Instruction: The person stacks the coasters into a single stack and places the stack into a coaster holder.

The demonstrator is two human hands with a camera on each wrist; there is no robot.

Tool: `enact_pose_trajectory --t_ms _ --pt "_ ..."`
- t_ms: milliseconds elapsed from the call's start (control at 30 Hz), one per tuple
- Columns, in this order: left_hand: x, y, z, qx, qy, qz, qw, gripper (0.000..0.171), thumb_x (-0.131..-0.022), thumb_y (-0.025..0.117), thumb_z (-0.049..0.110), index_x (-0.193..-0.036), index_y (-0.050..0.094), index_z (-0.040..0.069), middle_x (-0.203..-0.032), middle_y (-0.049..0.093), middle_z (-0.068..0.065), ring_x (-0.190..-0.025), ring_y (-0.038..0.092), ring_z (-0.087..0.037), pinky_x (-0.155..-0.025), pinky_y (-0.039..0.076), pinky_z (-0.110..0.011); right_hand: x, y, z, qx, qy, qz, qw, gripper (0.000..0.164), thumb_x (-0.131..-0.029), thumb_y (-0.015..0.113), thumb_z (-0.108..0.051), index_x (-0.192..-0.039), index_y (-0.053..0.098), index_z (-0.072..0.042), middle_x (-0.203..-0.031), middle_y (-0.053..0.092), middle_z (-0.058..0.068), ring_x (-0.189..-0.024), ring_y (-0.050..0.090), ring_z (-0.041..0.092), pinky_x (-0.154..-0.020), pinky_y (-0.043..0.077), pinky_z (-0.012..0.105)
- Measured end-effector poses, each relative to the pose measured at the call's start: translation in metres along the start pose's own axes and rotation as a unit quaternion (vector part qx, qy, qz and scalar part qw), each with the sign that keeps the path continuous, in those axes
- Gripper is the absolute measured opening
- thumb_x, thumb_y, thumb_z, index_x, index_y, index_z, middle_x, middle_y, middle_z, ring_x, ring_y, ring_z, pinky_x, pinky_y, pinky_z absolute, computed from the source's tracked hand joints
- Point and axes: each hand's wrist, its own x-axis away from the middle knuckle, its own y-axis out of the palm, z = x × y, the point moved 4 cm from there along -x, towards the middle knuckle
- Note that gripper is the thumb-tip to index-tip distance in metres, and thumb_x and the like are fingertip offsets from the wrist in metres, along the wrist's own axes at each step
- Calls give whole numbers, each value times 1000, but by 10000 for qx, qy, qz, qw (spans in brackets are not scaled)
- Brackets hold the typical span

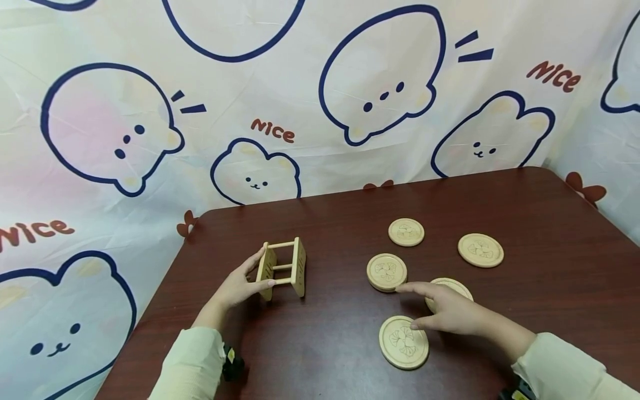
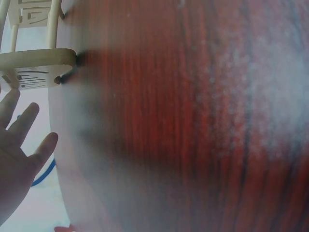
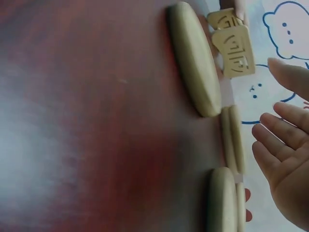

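Observation:
My left hand (image 1: 240,286) grips the left panel of a small wooden coaster holder (image 1: 298,266), thumb at the near edge and a finger at the far edge. In the left wrist view, its other fingers (image 2: 29,118) stretch out straight near the slotted panel. The holder stands upright, two panels joined by rods. My right hand (image 1: 450,308) hovers with spread fingers over round wooden coasters and holds nothing. One coaster (image 1: 402,347) lies below its thumb, a stacked pair (image 1: 386,271) beside its fingertips, and another coaster (image 1: 452,286) is partly hidden behind it.
Two more coasters, one farther back (image 1: 406,231) and one to the right (image 1: 480,250), lie flat on the dark brown table (image 1: 330,344). A printed cloth (image 1: 310,111) with bear drawings hangs behind the table's rear edge.

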Motion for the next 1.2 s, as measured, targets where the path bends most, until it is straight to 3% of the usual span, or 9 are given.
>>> enact_pose_trajectory --t_ms 133,267,767,900,1200 --pt "0 0 0 16 -17 -25 10000 85 -71 67 43 -139 18 25 -140 20 -12 -123 24 -30 -92 28 -49 6 7 0 -321 -173 -221 9991 55 -72 70 -22 -118 48 0 -114 53 9 -109 44 15 -89 35 24" --pt "-1 0 1 54 -16 -11 10000 85 -71 67 43 -139 18 25 -140 20 -12 -124 24 -30 -92 27 -49 9 11 0 -477 -321 -293 9979 53 -74 69 -22 -116 49 1 -112 54 10 -107 46 15 -88 36 24" --pt "3 -1 5 71 -35 -64 9999 84 -73 66 41 -139 17 25 -139 20 -15 -121 27 -34 -90 29 -51 15 20 6 -778 -231 -514 9954 52 -74 68 -24 -115 49 1 -112 54 10 -105 46 13 -87 34 22" --pt "1 0 -1 19 -12 -50 10000 84 -72 66 42 -139 18 26 -139 20 -15 -122 25 -33 -91 28 -50 13 21 5 -704 -351 -537 9955 53 -72 69 -25 -115 50 1 -111 54 8 -102 48 14 -86 35 22" --pt "2 0 1 13 -62 -65 10000 85 -71 66 44 -139 18 26 -139 20 -14 -123 25 -32 -92 28 -49 13 28 4 248 -814 -672 9941 68 -62 73 -34 -118 48 -3 -114 49 0 -103 42 12 -84 34 28"
